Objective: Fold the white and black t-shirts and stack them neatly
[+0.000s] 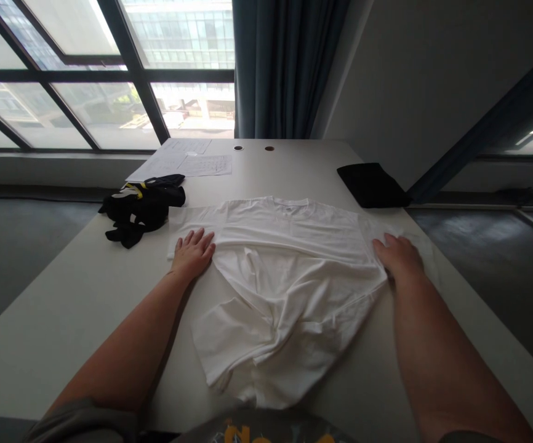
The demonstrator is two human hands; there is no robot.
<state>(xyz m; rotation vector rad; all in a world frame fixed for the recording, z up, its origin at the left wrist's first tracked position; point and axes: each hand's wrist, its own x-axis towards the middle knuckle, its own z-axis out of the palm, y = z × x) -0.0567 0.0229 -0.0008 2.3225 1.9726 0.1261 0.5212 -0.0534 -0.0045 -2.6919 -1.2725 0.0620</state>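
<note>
A white T-shirt (294,271) lies spread on the white table, its collar at the far side. The upper part is fairly flat, while the lower body is bunched and creased toward me. My left hand (194,253) rests flat with fingers stretched out over the left sleeve, near the armpit. On the opposite side, my right hand (399,255) lies on the right sleeve by the shirt's edge, slightly blurred. Its fingers look extended, with the thumb apart, and the sleeve shows beneath and beyond it.
A crumpled black garment with yellow and white parts (144,206) lies at the left. A folded black cloth (373,184) is at the table's right edge. Papers (188,160) lie at the far left, near two round cable holes. Window and blue curtain (289,67) stand behind the table (109,301).
</note>
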